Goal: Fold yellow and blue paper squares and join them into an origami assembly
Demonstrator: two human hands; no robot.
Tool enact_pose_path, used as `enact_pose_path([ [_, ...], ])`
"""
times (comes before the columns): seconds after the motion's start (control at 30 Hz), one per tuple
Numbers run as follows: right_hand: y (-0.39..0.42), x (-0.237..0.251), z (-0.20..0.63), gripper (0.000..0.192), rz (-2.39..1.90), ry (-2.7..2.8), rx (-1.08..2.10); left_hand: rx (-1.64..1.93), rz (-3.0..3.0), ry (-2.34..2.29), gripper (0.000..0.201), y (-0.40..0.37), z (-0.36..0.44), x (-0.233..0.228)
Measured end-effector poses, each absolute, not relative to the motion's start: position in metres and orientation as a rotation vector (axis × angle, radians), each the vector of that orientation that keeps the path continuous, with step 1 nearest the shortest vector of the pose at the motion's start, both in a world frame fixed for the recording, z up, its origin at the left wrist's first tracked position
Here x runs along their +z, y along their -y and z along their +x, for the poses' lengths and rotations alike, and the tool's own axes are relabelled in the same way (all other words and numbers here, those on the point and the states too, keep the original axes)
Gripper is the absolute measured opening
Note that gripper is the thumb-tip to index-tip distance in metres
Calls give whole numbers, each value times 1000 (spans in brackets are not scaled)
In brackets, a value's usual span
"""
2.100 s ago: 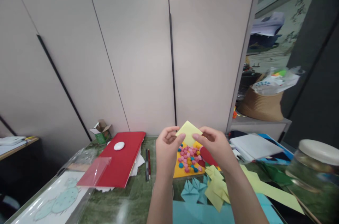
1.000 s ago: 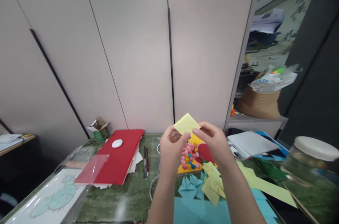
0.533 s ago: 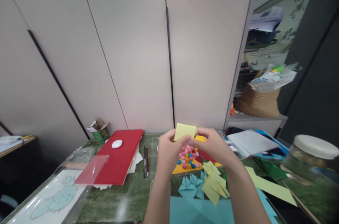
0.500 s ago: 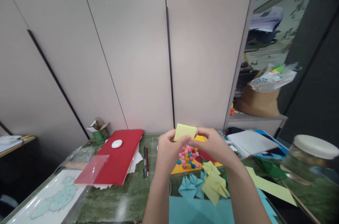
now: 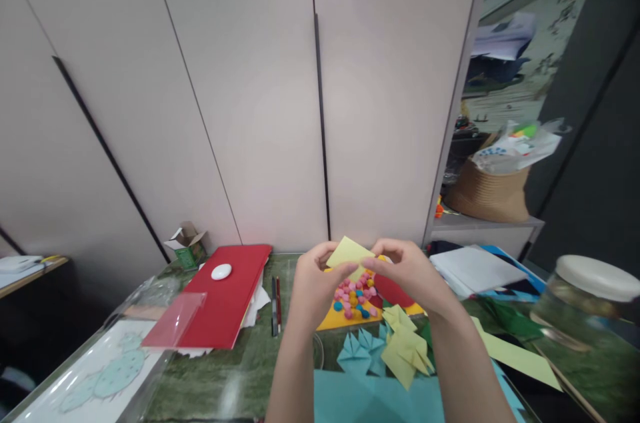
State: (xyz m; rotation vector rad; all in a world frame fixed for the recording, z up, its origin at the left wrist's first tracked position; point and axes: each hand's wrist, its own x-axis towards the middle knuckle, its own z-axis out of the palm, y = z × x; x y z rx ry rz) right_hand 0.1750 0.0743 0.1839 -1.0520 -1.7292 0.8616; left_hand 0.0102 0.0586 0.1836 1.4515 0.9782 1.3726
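Desk (image 5: 240, 370): green marbled top under what looks like a clear sheet. Left side carries a cactus drawing (image 5: 100, 380), a red folder (image 5: 227, 300) with a white oval object (image 5: 221, 271) on it, a small open green box (image 5: 189, 248), and two pens (image 5: 276, 306) just beside the folder. Centre and right: orange sheet (image 5: 335, 321) heaped with small coloured pieces (image 5: 356, 293), folded blue paper (image 5: 357, 351) and yellow paper (image 5: 406, 353) shapes, a lidded glass jar (image 5: 583, 303).

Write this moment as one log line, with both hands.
left hand: pinches yellow paper | right hand: pinches same paper | below: coloured beads on table
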Motion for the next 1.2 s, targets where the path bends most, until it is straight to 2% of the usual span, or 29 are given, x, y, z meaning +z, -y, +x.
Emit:
enact_pose_path([
  [0.1, -74, 184, 177, 25, -1040, 1716, 780, 1406, 1454, -1007, 18, -59, 13, 184],
  [0.23, -69, 190, 175, 17, -936, 1753, 820, 1442, 1470, -1069, 27, -57, 17, 183],
  [0.37, -68, 190, 172, 16, -954, 1759, 867, 1459, 1599, -1123, 33, -54, 21, 181],
  [0.57, -71, 185, 171, 19, -948, 1677, 763, 1407, 1553, -1036, 31, -56, 25, 181],
  [0.8, -67, 188, 166, 12, -905, 1612, 786, 1483, 1649, -1096, 17, -57, 21, 180],
  [0.97, -67, 185, 164, 10, -797, 1457, 793, 1469, 1610, -984, 24, -57, 22, 180],
  [1.2, -71, 179, 162, 14, -794, 1283, 824, 1423, 1614, -1023, 16, -57, 23, 178],
])
